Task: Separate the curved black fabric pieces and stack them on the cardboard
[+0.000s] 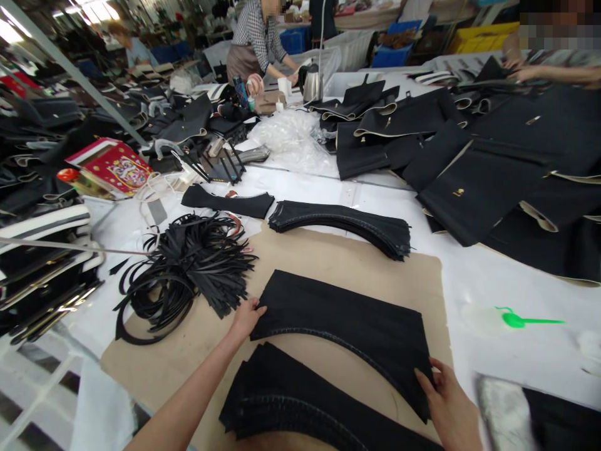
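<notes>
A black panel with a curved, stitched lower edge lies over brown paper. Its left end is pinched between the thumb and fingers of my left hand. At its lower right corner, my right hand grips the edge, thumb on top. Nearer to me is a stack of similar curved black pieces. Beyond the panel sits another curved stack, with a single dark curved piece to its left. A bundle of black strips lies left of my left hand.
Black bag parts cover the table's right side. A green-lidded container stands near my right hand. Striped pieces, a red box and a router are at the left. A person works beyond a kettle.
</notes>
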Available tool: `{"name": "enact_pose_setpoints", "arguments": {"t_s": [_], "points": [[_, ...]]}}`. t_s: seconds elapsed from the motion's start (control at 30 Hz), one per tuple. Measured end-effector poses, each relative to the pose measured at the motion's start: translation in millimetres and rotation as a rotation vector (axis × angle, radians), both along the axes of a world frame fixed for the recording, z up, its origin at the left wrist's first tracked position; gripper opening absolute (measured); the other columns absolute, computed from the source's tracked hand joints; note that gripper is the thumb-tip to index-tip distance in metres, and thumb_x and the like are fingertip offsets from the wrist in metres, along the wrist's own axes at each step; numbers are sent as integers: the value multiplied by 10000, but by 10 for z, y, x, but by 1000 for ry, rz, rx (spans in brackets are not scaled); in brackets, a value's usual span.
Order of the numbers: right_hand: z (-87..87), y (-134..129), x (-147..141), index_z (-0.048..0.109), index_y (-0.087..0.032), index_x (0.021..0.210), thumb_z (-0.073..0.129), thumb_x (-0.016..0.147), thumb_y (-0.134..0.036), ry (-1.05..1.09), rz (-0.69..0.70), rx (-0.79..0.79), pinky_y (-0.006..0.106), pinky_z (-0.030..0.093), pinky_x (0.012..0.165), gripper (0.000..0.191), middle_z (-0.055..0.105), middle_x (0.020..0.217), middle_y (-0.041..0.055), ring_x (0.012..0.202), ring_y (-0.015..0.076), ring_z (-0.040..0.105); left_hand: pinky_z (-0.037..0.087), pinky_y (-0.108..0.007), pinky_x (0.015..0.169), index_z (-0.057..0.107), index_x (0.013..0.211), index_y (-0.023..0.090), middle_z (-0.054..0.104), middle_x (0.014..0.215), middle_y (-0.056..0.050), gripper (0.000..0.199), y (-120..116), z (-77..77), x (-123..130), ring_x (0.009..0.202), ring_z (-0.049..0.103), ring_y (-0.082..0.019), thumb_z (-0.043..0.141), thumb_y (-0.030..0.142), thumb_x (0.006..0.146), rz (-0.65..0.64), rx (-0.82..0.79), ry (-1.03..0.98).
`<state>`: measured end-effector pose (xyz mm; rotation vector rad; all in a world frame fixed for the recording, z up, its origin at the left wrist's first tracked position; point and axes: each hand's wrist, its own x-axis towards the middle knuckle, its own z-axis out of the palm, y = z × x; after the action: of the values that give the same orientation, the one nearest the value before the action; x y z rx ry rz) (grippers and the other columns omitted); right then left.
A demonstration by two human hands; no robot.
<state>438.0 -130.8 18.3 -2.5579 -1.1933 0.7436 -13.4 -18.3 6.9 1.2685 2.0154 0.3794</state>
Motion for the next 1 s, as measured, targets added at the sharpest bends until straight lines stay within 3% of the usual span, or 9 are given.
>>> {"name": "enact_pose_setpoints", "arguments": {"t_s": [0.23, 0.43, 0.57, 0.7, 0.83, 0.93, 1.0], "points": [[168, 7, -133, 468, -167, 1198, 337, 753, -548, 21, 0, 29, 375, 452, 774, 600, 633, 949, 132, 916, 300, 619, 353, -272, 627, 519, 677, 207, 590, 690, -8, 158, -13, -37, 0, 729, 585, -208, 544, 353, 734, -109, -60, 127], [232, 2, -176, 406, -164, 1259, 349, 853, -355, -18, 25, 5, 349, 442, 766, 453, 639, 979, 116, 908, 270, 633, 406, -332, 722, 554, 864, 205, 664, 1004, -124, 266, -26, -116, -24, 972, 609, -316, 471, 445, 787, -181, -116, 222], [235, -2, -187, 393, -190, 1272, 389, 875, -277, -56, 8, -27, 326, 437, 737, 407, 650, 993, 84, 897, 250, 643, 426, -364, 760, 553, 954, 200, 657, 1053, -150, 329, -36, -120, 11, 1049, 589, -344, 443, 475, 810, -203, -137, 279], [217, 2, -188, 391, -206, 1279, 406, 882, -277, -71, -2, -53, 329, 439, 742, 404, 657, 1014, 75, 908, 247, 643, 433, -352, 752, 538, 935, 204, 663, 1023, -139, 276, -20, -13, 98, 1044, 596, -329, 440, 442, 836, -213, -147, 333], [204, -33, -191, 372, -195, 1301, 361, 889, -357, -62, 25, -70, 353, 452, 770, 443, 641, 1074, 109, 951, 259, 628, 419, -305, 695, 506, 872, 218, 670, 915, -94, 211, -57, 175, 180, 907, 637, -272, 488, 425, 837, -179, -109, 372], [152, -35, -169, 388, -187, 1294, 329, 870, -461, -139, 47, -34, 387, 467, 761, 509, 623, 1057, 117, 939, 284, 614, 394, -285, 655, 503, 877, 224, 644, 807, -47, 188, -95, 265, 218, 789, 632, -229, 540, 400, 824, -164, -59, 414], [118, -20, -147, 444, -160, 1251, 287, 861, -502, -237, 112, 16, 420, 469, 771, 542, 590, 1069, 150, 971, 323, 580, 395, -290, 674, 498, 896, 213, 621, 838, -53, 188, -116, 298, 235, 812, 610, -223, 558, 374, 821, -136, -13, 457]]}}
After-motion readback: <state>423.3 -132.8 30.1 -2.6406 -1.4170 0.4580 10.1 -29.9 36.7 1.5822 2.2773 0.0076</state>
